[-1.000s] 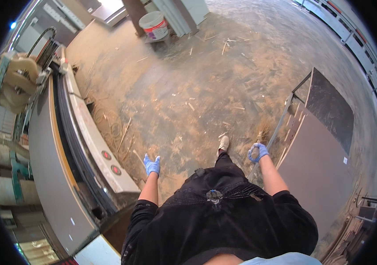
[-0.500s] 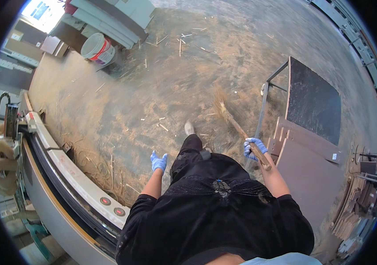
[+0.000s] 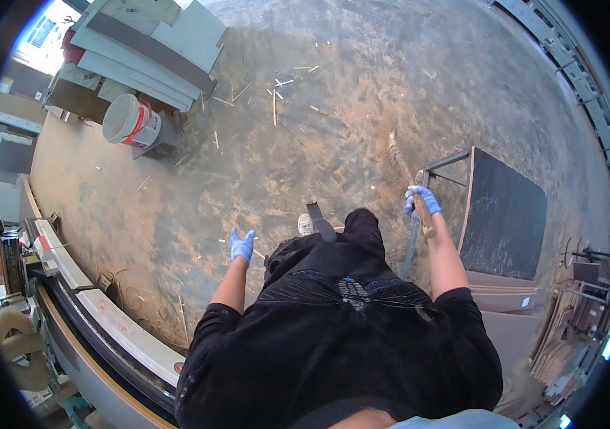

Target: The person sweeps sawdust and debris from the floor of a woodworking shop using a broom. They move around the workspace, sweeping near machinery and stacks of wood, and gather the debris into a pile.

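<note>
My right hand [image 3: 422, 203], in a blue glove, is wrapped round the wooden handle of a broom [image 3: 400, 163]. The broom slants forward and slightly left, its bristle end blurred against the dusty floor [image 3: 305, 154]. Beside the handle stands the metal frame of a trolley [image 3: 453, 159]. My left hand [image 3: 242, 247], also gloved in blue, hangs open over the floor with its thumb and fingers apart and holds nothing. Thin strips of scrap [image 3: 275, 107] and sawdust lie scattered ahead.
On the left runs a long machine bed [image 3: 115, 314]. Stacked panels [image 3: 149, 53] and a white bucket [image 3: 132, 120] stand at the far left. A dark board [image 3: 505, 214] rests at the trolley on the right, with more board offcuts [image 3: 561, 339] behind it.
I have stepped forward: bucket, panels and trolley appear lower in view. The broom has swung forward and right with my right hand. My left hand stays open, a little farther forward.
</note>
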The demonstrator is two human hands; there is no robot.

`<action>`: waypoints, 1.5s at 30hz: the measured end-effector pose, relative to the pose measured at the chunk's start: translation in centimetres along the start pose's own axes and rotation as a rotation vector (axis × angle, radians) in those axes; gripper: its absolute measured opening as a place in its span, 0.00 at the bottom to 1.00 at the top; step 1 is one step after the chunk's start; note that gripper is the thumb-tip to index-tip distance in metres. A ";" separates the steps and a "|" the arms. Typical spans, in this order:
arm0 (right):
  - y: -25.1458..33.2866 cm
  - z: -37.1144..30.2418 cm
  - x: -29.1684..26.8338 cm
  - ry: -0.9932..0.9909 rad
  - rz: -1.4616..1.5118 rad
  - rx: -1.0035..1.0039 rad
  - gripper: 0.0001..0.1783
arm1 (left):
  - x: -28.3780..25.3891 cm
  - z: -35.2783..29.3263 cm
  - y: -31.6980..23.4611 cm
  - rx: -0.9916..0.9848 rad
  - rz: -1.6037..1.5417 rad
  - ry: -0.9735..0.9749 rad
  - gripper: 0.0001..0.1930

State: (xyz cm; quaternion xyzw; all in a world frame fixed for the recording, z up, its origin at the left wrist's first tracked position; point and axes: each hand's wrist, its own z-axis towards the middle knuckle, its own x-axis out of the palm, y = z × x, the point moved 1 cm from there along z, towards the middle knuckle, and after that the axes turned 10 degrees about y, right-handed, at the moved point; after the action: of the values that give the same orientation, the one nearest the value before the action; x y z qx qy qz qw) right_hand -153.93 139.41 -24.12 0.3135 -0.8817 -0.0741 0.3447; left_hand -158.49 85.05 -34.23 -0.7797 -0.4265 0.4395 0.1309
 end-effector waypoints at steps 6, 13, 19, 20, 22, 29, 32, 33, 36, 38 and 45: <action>16.3 10.1 -2.5 -0.013 -0.141 0.001 0.08 | 2.3 2.6 -10.2 -0.022 -0.031 -0.024 0.40; 33.1 26.3 -8.6 -0.013 -0.266 0.196 0.13 | 10.7 -0.8 -11.6 -0.441 -0.170 -0.102 0.41; 25.7 28.0 -1.4 -0.064 -0.642 0.391 0.51 | 14.5 -4.9 -23.7 -0.543 0.091 -0.039 0.42; 25.5 27.3 -0.6 -0.018 -0.715 0.419 0.50 | 15.3 -4.1 -25.1 -0.525 0.064 -0.033 0.42; 26.1 28.2 -0.3 0.100 -0.655 0.531 0.49 | 16.9 -2.8 -26.4 -0.498 0.011 -0.015 0.42; 37.5 29.2 6.7 0.255 -0.584 0.595 0.45 | 17.2 5.5 -32.4 -0.397 0.026 -0.050 0.41; 43.0 30.9 8.4 0.180 -0.675 0.485 0.44 | 17.1 8.1 -32.6 -0.462 -0.030 -0.048 0.41; 44.3 32.2 9.2 0.142 -0.719 0.451 0.42 | 17.0 8.8 -32.2 -0.511 -0.001 -0.014 0.41; 46.7 37.5 11.8 -0.014 -0.723 0.294 0.31 | 15.8 12.0 -31.9 -0.583 0.032 0.056 0.41; 50.0 43.5 12.2 0.010 -0.669 0.292 0.27 | 14.0 14.3 -32.9 -0.541 0.004 0.070 0.41; 39.0 51.3 18.1 -0.052 -0.880 0.339 0.46 | 6.6 17.6 -36.3 -0.535 -0.077 -0.118 0.40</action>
State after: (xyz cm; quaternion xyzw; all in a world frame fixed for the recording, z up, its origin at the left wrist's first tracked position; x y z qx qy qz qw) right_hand -217.26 155.00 -39.00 0.7073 -0.6732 -0.0760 0.2021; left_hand -190.85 109.06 -27.20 -0.7430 -0.5633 0.3506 -0.0880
